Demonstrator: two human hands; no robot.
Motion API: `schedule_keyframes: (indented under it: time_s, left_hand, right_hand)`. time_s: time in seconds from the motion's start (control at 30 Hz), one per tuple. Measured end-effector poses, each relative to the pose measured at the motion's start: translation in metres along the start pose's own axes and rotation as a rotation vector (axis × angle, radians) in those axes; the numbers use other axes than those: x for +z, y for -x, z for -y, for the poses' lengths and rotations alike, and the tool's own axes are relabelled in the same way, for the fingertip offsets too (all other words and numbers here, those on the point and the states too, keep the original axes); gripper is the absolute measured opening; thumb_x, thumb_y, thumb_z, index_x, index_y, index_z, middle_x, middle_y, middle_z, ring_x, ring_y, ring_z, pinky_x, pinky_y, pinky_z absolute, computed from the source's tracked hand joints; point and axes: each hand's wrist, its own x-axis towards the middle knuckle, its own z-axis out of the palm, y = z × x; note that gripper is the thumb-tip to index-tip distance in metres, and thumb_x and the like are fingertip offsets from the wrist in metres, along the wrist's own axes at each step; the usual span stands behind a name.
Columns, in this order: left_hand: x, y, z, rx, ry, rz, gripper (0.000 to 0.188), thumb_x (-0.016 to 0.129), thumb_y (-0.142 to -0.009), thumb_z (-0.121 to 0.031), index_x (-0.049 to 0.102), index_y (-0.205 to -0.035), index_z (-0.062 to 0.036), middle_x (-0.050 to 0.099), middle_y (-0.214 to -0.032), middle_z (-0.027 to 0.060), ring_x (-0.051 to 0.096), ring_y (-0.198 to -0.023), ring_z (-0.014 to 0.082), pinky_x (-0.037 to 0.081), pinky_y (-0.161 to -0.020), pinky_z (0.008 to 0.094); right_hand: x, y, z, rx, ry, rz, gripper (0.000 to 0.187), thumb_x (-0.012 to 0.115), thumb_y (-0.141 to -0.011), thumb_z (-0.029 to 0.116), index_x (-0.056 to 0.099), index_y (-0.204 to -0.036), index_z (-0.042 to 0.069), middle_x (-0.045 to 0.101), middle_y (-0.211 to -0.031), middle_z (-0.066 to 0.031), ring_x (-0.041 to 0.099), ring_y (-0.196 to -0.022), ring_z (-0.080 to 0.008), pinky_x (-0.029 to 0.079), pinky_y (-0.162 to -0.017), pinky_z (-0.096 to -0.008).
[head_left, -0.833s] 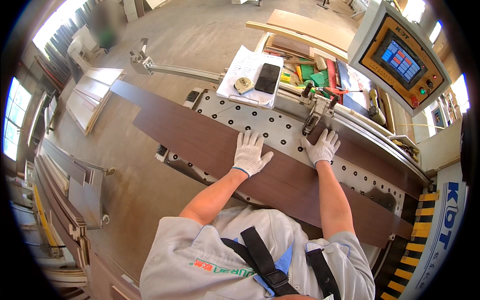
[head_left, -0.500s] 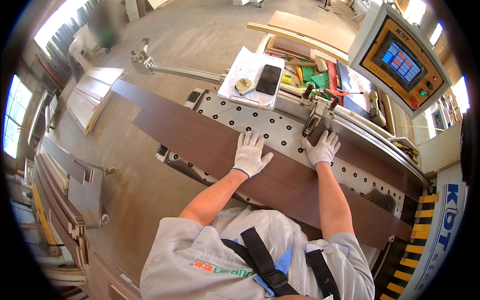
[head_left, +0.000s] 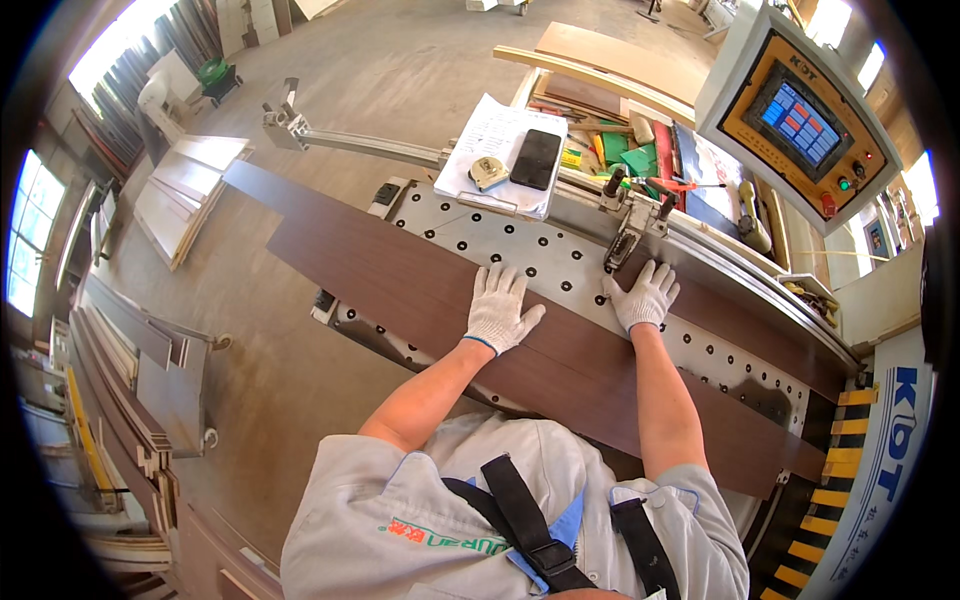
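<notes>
A long dark brown board (head_left: 400,290) lies flat across the perforated metal machine table (head_left: 540,250), running from upper left to lower right. My left hand (head_left: 500,308), in a white glove, presses flat on the board's far edge with fingers spread. My right hand (head_left: 645,297), also gloved, rests palm down on the board just below a metal clamp guide (head_left: 628,225). A second dark strip (head_left: 760,335) sits along the machine fence beyond my right hand.
A control panel with a coloured screen (head_left: 800,115) stands at upper right. Papers with a black phone (head_left: 536,158) and a tape measure (head_left: 487,172) lie behind the table. Stacked pale panels (head_left: 185,190) and dark boards (head_left: 130,350) sit on the floor at left.
</notes>
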Motion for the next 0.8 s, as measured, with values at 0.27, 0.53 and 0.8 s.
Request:
schedule_keyframes:
  time_s: [0.27, 0.53, 0.8]
  left_hand:
    - [0.002, 0.0, 0.001, 0.019, -0.001, -0.02, 0.07, 0.071, -0.095, -0.053, 0.065, -0.139, 0.0008, 0.055, -0.15, 0.0206, 0.041, -0.148, 0.0425, 0.025, -0.128, 0.0617]
    - [0.0, 0.001, 0.0, -0.002, 0.013, -0.011, 0.067, 0.072, -0.097, -0.052, 0.065, -0.14, -0.001, 0.055, -0.152, 0.0219, 0.042, -0.15, 0.0452, 0.028, -0.128, 0.0632]
    - [0.004, 0.007, 0.001, -0.023, 0.034, -0.146, 0.061, 0.077, -0.093, -0.045, 0.068, -0.135, -0.0009, 0.057, -0.151, 0.0236, 0.049, -0.145, 0.0457, 0.035, -0.126, 0.0601]
  right_hand:
    - [0.001, -0.001, -0.001, 0.008, 0.003, 0.014, 0.119, 0.071, -0.086, 0.078, 0.039, -0.166, -0.004, 0.033, -0.173, -0.0317, 0.024, -0.164, -0.0473, 0.014, -0.135, -0.058]
    - [0.006, 0.0, -0.005, -0.022, -0.014, -0.033, 0.117, 0.072, -0.085, 0.077, 0.042, -0.164, -0.003, 0.037, -0.17, -0.0321, 0.028, -0.162, -0.0483, 0.016, -0.134, -0.0581]
    - [0.007, -0.001, -0.006, -0.083, -0.03, -0.092, 0.105, 0.071, -0.087, 0.074, 0.053, -0.159, 0.0, 0.042, -0.165, -0.0351, 0.033, -0.158, -0.0496, 0.021, -0.133, -0.0558]
